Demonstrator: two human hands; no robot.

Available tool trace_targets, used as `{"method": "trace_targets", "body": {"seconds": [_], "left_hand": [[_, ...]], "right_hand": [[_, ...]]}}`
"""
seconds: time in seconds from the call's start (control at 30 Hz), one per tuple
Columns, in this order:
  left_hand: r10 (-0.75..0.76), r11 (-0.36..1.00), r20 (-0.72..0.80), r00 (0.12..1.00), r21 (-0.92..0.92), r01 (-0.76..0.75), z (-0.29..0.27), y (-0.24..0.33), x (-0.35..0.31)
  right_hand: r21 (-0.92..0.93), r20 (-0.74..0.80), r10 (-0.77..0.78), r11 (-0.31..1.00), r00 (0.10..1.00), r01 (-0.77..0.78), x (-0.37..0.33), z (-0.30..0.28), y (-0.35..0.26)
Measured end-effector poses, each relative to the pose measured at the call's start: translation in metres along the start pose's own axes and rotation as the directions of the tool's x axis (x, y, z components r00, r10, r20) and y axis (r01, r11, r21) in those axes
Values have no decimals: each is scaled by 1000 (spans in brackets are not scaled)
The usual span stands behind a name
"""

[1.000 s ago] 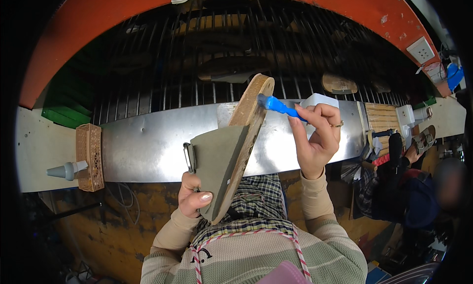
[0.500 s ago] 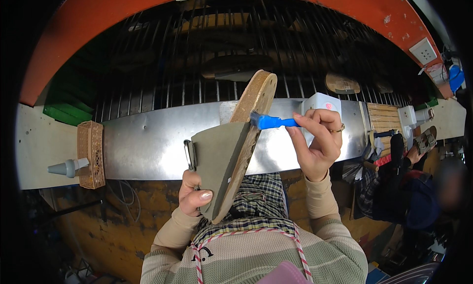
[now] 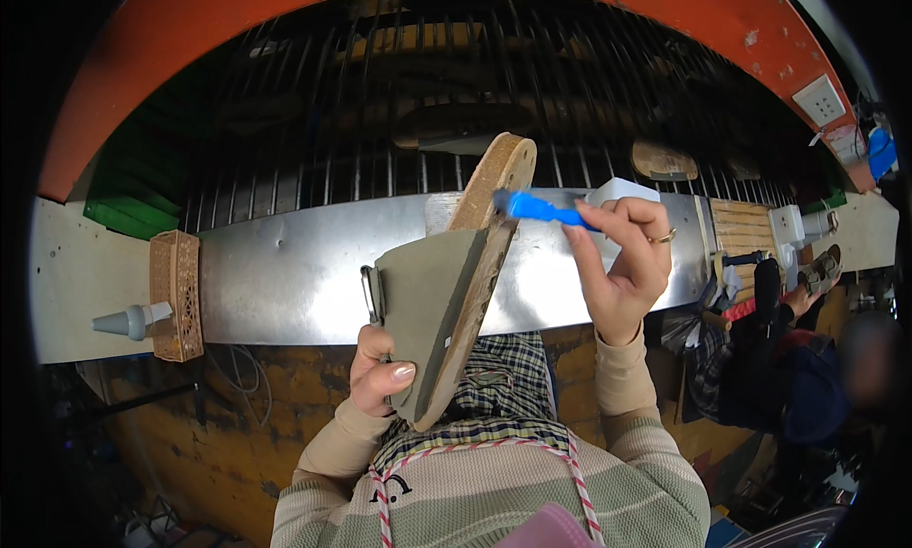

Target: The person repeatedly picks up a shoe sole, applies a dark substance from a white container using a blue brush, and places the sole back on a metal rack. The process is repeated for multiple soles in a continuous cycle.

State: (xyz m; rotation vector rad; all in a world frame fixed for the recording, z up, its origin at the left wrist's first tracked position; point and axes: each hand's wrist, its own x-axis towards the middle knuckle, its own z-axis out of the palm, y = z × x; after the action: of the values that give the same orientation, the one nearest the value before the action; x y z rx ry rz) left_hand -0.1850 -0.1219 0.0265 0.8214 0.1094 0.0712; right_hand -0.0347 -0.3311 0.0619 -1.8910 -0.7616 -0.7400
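A sandal (image 3: pixel 423 282) with a grey-green upper, a metal buckle and a cork-like footbed is held up on its side before me. My left hand (image 3: pixel 382 369) grips its upper near the lower end, thumb on the outside and the other fingers mostly hidden behind. In my right hand (image 3: pixel 627 258) a small blue-handled brush (image 3: pixel 546 209) is pinched between thumb and fingers. The brush's dark bristles are at the edge of the sole, just above the upper; whether they touch it I cannot tell.
Behind the sandal runs a metal worktop (image 3: pixel 285 273), with a rack of dark bars (image 3: pixel 323 168) beyond. On the left stands a woven basket (image 3: pixel 175 296); a white container (image 3: pixel 622 191) is beyond my right hand. Another person's hand (image 3: pixel 803 301) holds a sandal at the right.
My right hand and the brush have moved slightly up and to the right along the sole's edge. The sandal has shifted a little, still in my left hand.
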Motion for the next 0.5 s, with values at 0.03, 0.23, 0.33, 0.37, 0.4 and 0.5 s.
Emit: {"method": "trace_targets", "body": {"seconds": [0.03, 0.23, 0.33, 0.37, 0.4, 0.5], "left_hand": [[-4, 1000, -13, 1000, -2, 4, 0, 0, 0], [4, 1000, 3, 1000, -22, -4, 1, 1, -2], [-25, 999, -5, 1000, -31, 25, 0, 0, -2], [-40, 997, -24, 999, -66, 39, -1, 0, -3], [-52, 995, -35, 998, -90, 49, -1, -1, -3], [-75, 990, -50, 996, -123, 69, -2, -2, -2]], "right_hand": [[18, 22, -8, 1000, 1000, 7, -1, -1, -1], [-17, -37, 10, 1000, 999, -11, 8, 4, 5], [9, 11, -3, 1000, 1000, 3, 6, 3, 1], [21, 42, -13, 1000, 999, 12, 4, 2, -1], [42, 74, 3, 999, 997, -7, 3, 0, -4], [61, 86, 82, 994, 993, -88, 0, 0, -5]]}}
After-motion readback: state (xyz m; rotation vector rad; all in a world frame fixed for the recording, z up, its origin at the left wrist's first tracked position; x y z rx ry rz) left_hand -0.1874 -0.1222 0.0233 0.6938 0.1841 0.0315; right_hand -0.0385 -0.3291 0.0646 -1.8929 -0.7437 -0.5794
